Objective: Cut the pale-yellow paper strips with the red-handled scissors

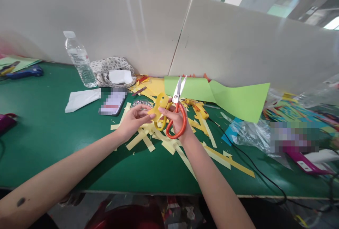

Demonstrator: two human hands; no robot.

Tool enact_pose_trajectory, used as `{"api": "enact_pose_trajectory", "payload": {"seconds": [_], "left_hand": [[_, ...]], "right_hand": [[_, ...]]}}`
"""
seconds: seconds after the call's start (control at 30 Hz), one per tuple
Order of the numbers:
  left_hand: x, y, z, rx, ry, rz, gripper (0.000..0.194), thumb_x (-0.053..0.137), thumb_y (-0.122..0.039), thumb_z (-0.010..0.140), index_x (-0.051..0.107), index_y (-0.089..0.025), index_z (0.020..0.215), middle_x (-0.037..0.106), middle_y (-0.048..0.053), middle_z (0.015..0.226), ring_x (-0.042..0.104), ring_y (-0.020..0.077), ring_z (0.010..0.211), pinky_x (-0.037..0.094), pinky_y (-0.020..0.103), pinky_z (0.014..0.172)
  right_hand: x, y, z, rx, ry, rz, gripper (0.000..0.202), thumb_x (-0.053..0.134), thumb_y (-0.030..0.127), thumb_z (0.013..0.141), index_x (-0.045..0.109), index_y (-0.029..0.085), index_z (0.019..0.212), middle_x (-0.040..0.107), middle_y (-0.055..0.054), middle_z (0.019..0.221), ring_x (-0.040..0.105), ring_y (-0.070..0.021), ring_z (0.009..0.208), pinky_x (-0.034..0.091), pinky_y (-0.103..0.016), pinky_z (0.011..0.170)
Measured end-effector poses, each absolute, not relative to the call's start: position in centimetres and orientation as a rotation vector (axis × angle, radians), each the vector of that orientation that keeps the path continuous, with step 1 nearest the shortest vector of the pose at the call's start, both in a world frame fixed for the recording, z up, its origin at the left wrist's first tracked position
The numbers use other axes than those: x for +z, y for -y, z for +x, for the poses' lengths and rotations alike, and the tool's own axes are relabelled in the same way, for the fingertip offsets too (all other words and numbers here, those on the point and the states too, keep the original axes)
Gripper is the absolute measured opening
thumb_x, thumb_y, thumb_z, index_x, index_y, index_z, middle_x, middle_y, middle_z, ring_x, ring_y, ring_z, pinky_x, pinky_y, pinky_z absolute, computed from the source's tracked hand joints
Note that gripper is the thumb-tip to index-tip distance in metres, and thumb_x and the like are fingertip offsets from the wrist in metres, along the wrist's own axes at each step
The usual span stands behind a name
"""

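My left hand (135, 119) pinches the left edge of a curved yellow paper piece (161, 101) between thumb and fingers. With its thumb on the same piece, my right hand (176, 118) also holds a pair of scissors (180, 114). Red handles hang round that hand, and the metal blades point up, slightly apart. A yellow loop (160, 125) shows just below the fingers; whether it belongs to the same piece I cannot tell. Pale yellow paper strips (147, 140) lie scattered on the table under both hands. Some fingers of my right hand are hidden behind the paper.
Behind my hands lie a yellow glue gun (200, 110) with a black cord and a green sheet (235, 98). A water bottle (81, 61), a patterned pouch (112, 67) and a phone (113, 102) are at left on the green table (47, 126). Clear plastic (251, 135) lies right.
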State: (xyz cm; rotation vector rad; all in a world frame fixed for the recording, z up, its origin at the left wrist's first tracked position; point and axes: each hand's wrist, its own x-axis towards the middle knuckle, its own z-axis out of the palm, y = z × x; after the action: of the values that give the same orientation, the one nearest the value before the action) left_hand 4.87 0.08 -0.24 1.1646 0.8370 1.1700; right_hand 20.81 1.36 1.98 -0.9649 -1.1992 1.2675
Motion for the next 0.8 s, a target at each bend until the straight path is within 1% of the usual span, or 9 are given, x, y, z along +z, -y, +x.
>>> {"api": "enact_pose_trajectory", "payload": {"seconds": [0.1, 0.2, 0.33, 0.57, 0.67, 0.8], "left_hand": [[-0.51, -0.19, 4.96, 1.097, -0.838, 1.175, 0.022, 0.068, -0.031, 0.072, 0.057, -0.020, 0.086, 0.066, -0.001, 0.074, 0.064, 0.0119, 0.072, 0.053, 0.024, 0.068], [-0.59, -0.21, 4.99, 1.051, -0.873, 1.183, 0.020, 0.065, -0.036, 0.074, 0.059, -0.020, 0.085, 0.065, 0.001, 0.079, 0.064, 0.0138, 0.076, 0.053, 0.025, 0.067], [-0.52, -0.18, 4.95, 1.063, -0.891, 1.220, 0.022, 0.062, -0.040, 0.076, 0.064, -0.021, 0.086, 0.065, 0.002, 0.085, 0.064, 0.0149, 0.080, 0.052, 0.026, 0.068], [-0.62, -0.20, 5.05, 1.034, -0.996, 1.327, 0.024, 0.066, -0.038, 0.072, 0.064, -0.018, 0.085, 0.067, 0.002, 0.076, 0.065, 0.0156, 0.072, 0.051, 0.027, 0.062], [-0.46, -0.05, 5.07, 0.999, -1.029, 1.364, 0.026, 0.065, -0.040, 0.072, 0.065, -0.017, 0.084, 0.067, 0.003, 0.077, 0.065, 0.0162, 0.072, 0.051, 0.027, 0.062], [-0.34, 0.08, 5.05, 0.976, -1.012, 1.375, 0.026, 0.063, -0.041, 0.074, 0.067, -0.017, 0.083, 0.068, 0.004, 0.075, 0.065, 0.0163, 0.073, 0.051, 0.026, 0.062]], "right_hand": [[1.66, -1.47, 20.94, 1.294, 1.189, -0.944, 0.044, 0.077, 0.035, 0.058, 0.049, 0.023, 0.090, 0.063, 0.002, 0.077, 0.062, -0.0157, 0.067, 0.052, -0.031, 0.060], [1.51, -1.52, 20.99, 1.247, 1.194, -0.969, 0.042, 0.077, 0.033, 0.058, 0.050, 0.023, 0.088, 0.060, 0.004, 0.069, 0.060, -0.0141, 0.061, 0.051, -0.030, 0.058], [1.64, -1.52, 20.95, 1.160, 1.183, -1.016, 0.040, 0.076, 0.030, 0.058, 0.050, 0.023, 0.087, 0.058, 0.005, 0.066, 0.057, -0.0120, 0.057, 0.049, -0.028, 0.056], [1.64, -1.52, 20.78, 1.089, 1.183, -1.075, 0.039, 0.075, 0.027, 0.056, 0.049, 0.023, 0.084, 0.054, 0.007, 0.063, 0.055, -0.0121, 0.055, 0.047, -0.027, 0.055], [1.52, -1.59, 20.68, 1.016, 1.206, -1.114, 0.037, 0.074, 0.025, 0.055, 0.050, 0.023, 0.083, 0.052, 0.007, 0.063, 0.052, -0.0110, 0.053, 0.045, -0.027, 0.053], [1.48, -1.56, 20.50, 0.965, 1.236, -1.110, 0.036, 0.073, 0.024, 0.057, 0.049, 0.023, 0.084, 0.053, 0.007, 0.066, 0.053, -0.0109, 0.057, 0.046, -0.027, 0.057]]}}
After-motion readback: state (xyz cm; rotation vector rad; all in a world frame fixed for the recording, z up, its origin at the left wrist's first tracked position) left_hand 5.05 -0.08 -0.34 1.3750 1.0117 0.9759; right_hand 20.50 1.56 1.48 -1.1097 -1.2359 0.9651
